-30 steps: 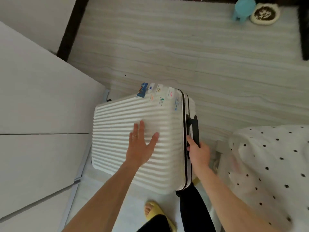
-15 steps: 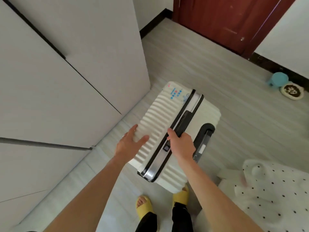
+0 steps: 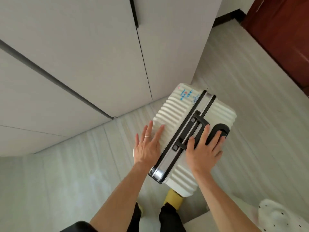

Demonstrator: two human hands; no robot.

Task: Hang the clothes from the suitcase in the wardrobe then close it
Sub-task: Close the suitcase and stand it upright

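A white ribbed suitcase with a black and silver frame stands upright and closed on the floor in front of me. Its black carry handle faces up. My left hand lies flat with spread fingers against the ribbed left side. My right hand rests flat on top, fingers straight, reaching the black pull-handle recess. The white wardrobe stands to the left with its doors closed. No clothes are visible.
A dark red door is at the far right. White polka-dot bedding sits at the lower right corner. My feet in yellow slippers stand just behind the suitcase on the pale wood floor.
The suitcase went from lying on its side to standing upright. My right hand let go of the carry handle and now lies flat on top. The view swung toward the wardrobe.
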